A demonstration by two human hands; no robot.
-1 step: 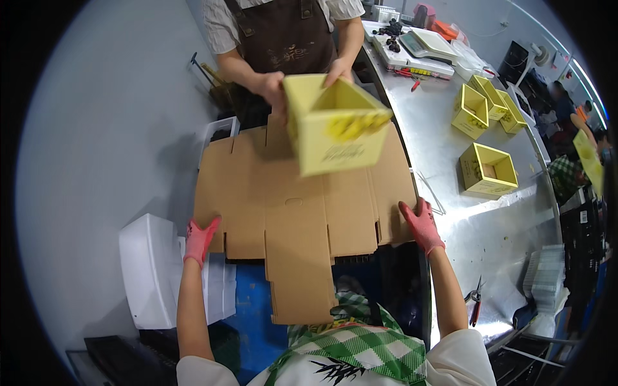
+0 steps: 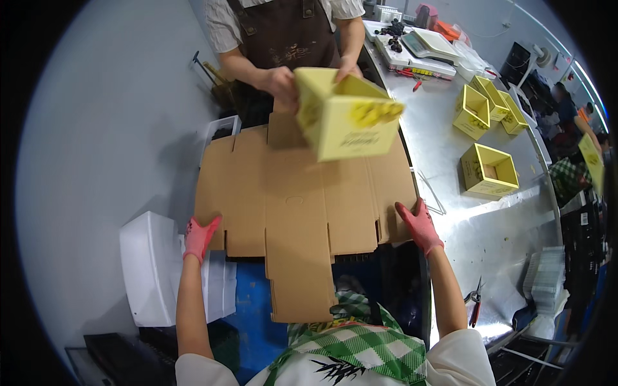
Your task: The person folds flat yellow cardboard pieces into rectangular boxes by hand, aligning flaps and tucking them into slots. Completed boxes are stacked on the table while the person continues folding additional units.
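Note:
A flat, unfolded cardboard box [image 2: 296,212] with slotted flaps is spread out in front of me. My left hand [image 2: 201,237], in a pink glove, grips its left edge with the thumb on top. At the opposite edge my right hand [image 2: 421,228], also in a pink glove, holds the cardboard; some fingers are hidden beneath it. Above the far part of the sheet, another person's two hands [image 2: 282,89] hold a yellow open-topped box [image 2: 354,125] with a yellow picture printed on its front. The yellow box hides part of the cardboard.
A metal table [image 2: 476,238] on the right bears several yellow boxes [image 2: 489,170], scales [image 2: 428,46] and red-handled shears [image 2: 475,302]. White foam boxes [image 2: 151,270] stand at the left by the wall. A blue surface [image 2: 252,293] shows below the cardboard.
The yellow box in the other person's hands has shifted a little up and to the right. My hands and the cardboard have hardly moved.

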